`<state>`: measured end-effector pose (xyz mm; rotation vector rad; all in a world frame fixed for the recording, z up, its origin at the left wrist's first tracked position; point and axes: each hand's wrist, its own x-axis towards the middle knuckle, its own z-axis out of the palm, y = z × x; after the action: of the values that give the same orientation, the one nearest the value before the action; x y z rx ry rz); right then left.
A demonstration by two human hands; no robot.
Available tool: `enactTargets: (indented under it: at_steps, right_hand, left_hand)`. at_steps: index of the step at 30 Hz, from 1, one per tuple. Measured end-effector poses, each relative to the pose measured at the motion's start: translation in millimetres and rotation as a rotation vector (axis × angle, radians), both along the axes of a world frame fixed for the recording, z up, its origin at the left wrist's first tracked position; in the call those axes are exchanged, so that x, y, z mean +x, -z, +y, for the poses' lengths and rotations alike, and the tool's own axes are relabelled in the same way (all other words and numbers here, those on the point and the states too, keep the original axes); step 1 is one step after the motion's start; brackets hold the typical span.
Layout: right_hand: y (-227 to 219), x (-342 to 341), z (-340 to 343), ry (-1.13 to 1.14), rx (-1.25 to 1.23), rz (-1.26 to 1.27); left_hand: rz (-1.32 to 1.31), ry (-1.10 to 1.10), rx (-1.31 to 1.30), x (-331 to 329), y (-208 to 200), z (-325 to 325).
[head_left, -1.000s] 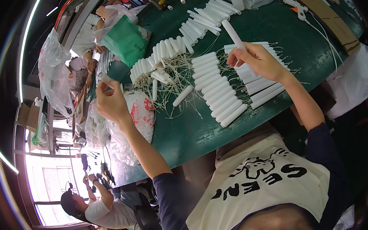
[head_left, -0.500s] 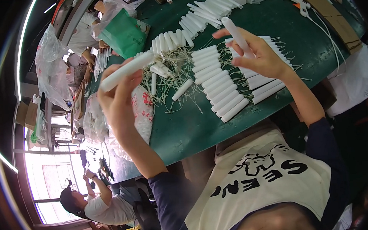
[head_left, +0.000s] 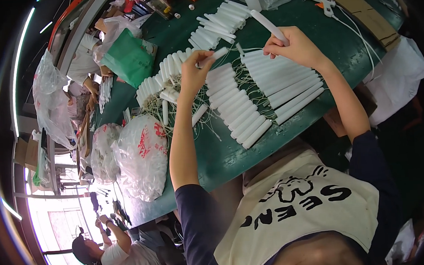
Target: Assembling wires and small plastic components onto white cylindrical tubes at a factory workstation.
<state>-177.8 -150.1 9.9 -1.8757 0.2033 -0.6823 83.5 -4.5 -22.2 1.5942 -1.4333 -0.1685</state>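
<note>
My left hand (head_left: 195,76) is closed around a white tube (head_left: 221,53) whose end sticks out to the right. My right hand (head_left: 298,48) grips another white tube (head_left: 267,25), slanting up and to the left. Both are held above the green table (head_left: 213,159). Below them lie a shorter row of white tubes (head_left: 237,109) and a longer row (head_left: 284,82), with thin pale cords between the rows. Left of these, several loose tubes (head_left: 174,64) rest beside tangled cords. A further pile of white tubes (head_left: 220,24) lies beyond my hands.
A white glue gun (head_left: 324,3) with an orange trigger and a cable lies at the far right, by a cardboard strip (head_left: 367,18). Stuffed clear plastic bags (head_left: 143,158) and a green bag (head_left: 129,57) sit on the left. A person (head_left: 115,252) in a cap works at lower left.
My left hand has moved right and up, and its tube now points toward the right. My right hand has shifted slightly up, its tube tilted further left. The whole view has shifted a little.
</note>
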Motion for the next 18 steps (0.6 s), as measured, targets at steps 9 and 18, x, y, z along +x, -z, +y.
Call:
enactTargets:
  at_steps: [9,18]
  right_hand:
    - [20,-2,-12,0.047,0.09,0.149]
    - [19,-4,-14,0.156,0.044,0.122]
  left_hand:
    - [-0.158,-0.012,0.231,20,36,-18]
    - [-0.558,0.022,-0.001,-18,12,-31]
